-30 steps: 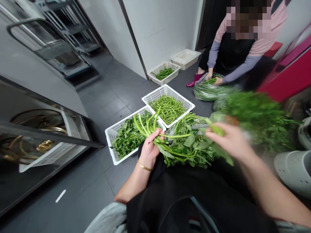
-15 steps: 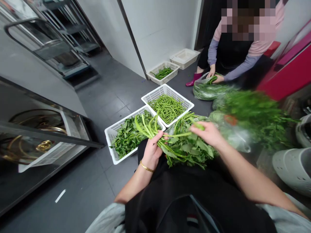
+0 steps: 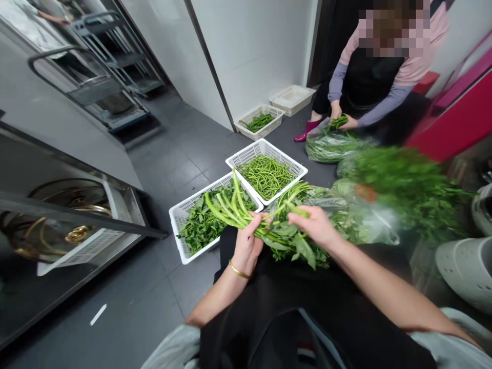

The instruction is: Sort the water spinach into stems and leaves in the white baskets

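My left hand (image 3: 248,245), with a gold bracelet on the wrist, is closed round a bunch of green leafy stalks (image 3: 230,207) whose cut ends fan up to the left. My right hand (image 3: 313,225) pinches one more leafy stalk (image 3: 295,209) and lays it against the bunch. Leaves hang down over my black apron (image 3: 292,312). Just beyond the hands stand a white basket of picked leaves (image 3: 200,225) and a white basket of thin green stems (image 3: 267,174).
Plastic bags of greens (image 3: 384,200) lie to the right on the grey tiled floor. Another person (image 3: 376,82) crouches at the back over a bag of greens. Two more white baskets (image 3: 261,120) stand by the wall. A steel counter (image 3: 57,215) lies left.
My right hand has come in from the right with a stalk and now meets the bunch in my left hand. The bunch has tilted a little more upright.
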Demonstrator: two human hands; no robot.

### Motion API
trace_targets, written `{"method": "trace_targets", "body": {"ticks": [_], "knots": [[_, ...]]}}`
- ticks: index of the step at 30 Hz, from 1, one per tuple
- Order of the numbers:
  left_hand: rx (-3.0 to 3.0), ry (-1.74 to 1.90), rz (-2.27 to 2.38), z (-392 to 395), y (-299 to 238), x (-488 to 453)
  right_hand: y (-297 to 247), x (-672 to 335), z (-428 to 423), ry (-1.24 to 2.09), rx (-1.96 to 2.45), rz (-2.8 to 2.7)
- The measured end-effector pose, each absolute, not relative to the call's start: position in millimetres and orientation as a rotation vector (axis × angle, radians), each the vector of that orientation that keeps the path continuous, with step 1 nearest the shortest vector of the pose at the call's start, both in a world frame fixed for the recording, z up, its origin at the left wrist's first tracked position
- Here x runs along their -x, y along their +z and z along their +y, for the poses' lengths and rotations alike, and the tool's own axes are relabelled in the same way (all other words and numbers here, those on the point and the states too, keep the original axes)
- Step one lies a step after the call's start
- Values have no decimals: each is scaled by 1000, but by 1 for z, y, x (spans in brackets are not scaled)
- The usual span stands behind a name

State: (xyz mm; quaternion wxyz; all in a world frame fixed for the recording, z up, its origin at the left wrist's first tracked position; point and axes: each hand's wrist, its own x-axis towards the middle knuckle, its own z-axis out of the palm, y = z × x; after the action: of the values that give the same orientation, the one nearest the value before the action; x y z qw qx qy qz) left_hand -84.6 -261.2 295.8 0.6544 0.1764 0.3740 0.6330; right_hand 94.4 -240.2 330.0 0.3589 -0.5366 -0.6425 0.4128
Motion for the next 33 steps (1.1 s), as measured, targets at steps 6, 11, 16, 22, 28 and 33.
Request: {"method": "trace_targets", "body": {"ticks": [6,11,16,22,28,33], "knots": [[-289,1474,883,-248,298,115,354,-204,-244,1078,1526,-1056],[-299,1359,877,-250,301,102,374,-183,-259,733,1575,-1485],[-460,1335,867,-263,299,81,367,-80,-242,600,1235,-2526],[-483,1156,836,-263,288,101,343,-76,-210,518,1124,-2811],[-347,1160,849,-250,271,132,370,-133,-156,779,1361,-2484],[-267,1205,921,-238,265,138,383,-121,-68,570,1690,-2243]]}}
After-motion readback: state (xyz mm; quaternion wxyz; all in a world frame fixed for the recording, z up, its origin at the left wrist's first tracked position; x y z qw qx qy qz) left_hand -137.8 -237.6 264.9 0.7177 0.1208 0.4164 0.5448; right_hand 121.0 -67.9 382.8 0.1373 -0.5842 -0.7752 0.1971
